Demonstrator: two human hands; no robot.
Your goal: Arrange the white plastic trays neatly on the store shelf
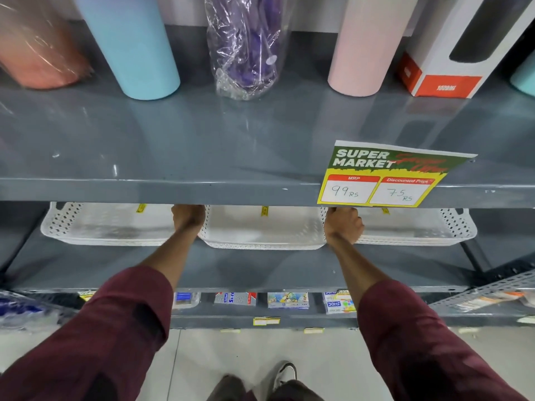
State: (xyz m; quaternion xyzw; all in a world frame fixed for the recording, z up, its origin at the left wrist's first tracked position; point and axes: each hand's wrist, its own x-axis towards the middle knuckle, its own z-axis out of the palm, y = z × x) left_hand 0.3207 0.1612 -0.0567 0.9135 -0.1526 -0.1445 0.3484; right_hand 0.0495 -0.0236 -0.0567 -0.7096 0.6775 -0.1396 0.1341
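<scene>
White perforated trays: middle tray at frame centre, shallow, left grip and right grip clenched on its side rims.

Shelf: grey-blue metal. Trays: white, walls perforated with small dots; yellow stickers on the rear rims. Sleeves: maroon. Tumblers: light blue, pale pink, orange-pink. Bag: clear plastic over purple contents. Box: white and red. Price sign: green, yellow, red panels.
</scene>
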